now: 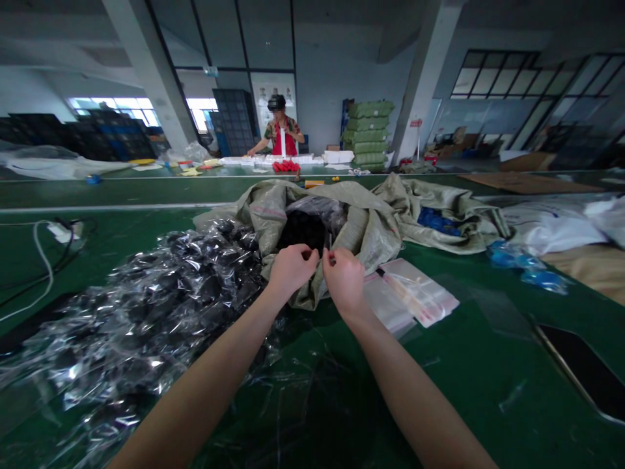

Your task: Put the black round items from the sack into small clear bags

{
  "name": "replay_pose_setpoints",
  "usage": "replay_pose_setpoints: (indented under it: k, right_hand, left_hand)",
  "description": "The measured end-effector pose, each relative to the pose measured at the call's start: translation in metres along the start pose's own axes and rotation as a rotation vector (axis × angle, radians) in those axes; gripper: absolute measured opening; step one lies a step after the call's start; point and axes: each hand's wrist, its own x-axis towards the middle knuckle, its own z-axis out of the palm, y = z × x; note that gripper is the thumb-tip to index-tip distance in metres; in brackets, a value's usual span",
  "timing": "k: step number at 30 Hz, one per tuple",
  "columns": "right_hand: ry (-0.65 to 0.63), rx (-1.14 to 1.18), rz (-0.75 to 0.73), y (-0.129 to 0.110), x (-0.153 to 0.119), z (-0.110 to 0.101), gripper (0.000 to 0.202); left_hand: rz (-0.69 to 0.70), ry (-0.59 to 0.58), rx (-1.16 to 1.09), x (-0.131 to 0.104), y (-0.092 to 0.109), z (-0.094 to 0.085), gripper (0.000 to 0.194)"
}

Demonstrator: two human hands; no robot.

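My left hand and my right hand meet in front of the mouth of a woven sack. Each is closed in a pinch, fingertips almost touching. A thin, pale sliver shows above my right fingers, but what either pinch holds is too small to make out. Dark items fill the sack's opening just beyond. Left of my hands spreads a big heap of black items in clear wrappers. By my right wrist lies a stack of clear plastic bags, with a pen on top.
A phone lies at the right. Behind it are blue wrapped items and a second sack with blue contents. A cable and white plug rest at the left. Across the tables, a person stands at work near stacked green bales.
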Motion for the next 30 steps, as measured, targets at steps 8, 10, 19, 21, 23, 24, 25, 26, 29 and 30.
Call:
replay_pose_setpoints:
  k: [8,10,19,21,23,24,25,26,29,30]
  right_hand:
    - [-0.063,0.416,0.014,0.009,0.01,0.006,0.023]
    - [-0.066,0.431,0.018,0.01,0.011,0.007,0.023]
    - [-0.01,-0.046,0.02,0.006,0.005,0.0,0.024]
    - [-0.01,-0.098,0.028,0.004,0.005,-0.003,0.023]
    - [-0.002,-0.111,0.04,0.003,0.005,-0.006,0.022]
    - [0.006,-0.105,0.04,0.003,0.005,-0.006,0.022]
    - [0.017,-0.093,0.035,0.003,0.005,-0.007,0.022]
    - [0.029,-0.082,0.027,0.003,0.005,-0.008,0.022]
    - [0.064,-0.071,0.004,0.002,0.006,-0.009,0.023]
    - [0.07,-0.074,-0.003,0.002,0.006,-0.009,0.024]
  left_hand:
    - [0.094,-0.12,-0.286,0.011,-0.014,0.004,0.044]
    - [0.089,-0.111,-0.246,0.013,-0.016,0.005,0.043]
    - [0.135,0.004,0.163,-0.002,-0.003,0.002,0.029]
    - [0.099,0.031,0.213,-0.004,0.0,-0.001,0.029]
    - [0.073,0.057,0.244,-0.004,0.003,-0.002,0.028]
    - [0.067,0.062,0.25,-0.003,0.003,-0.003,0.028]
    - [0.067,0.065,0.249,-0.003,0.004,-0.004,0.028]
    - [0.071,0.069,0.246,-0.003,0.004,-0.004,0.028]
    - [0.079,0.098,0.236,-0.003,0.005,-0.004,0.027]
    - [0.08,0.105,0.234,-0.003,0.005,-0.005,0.027]
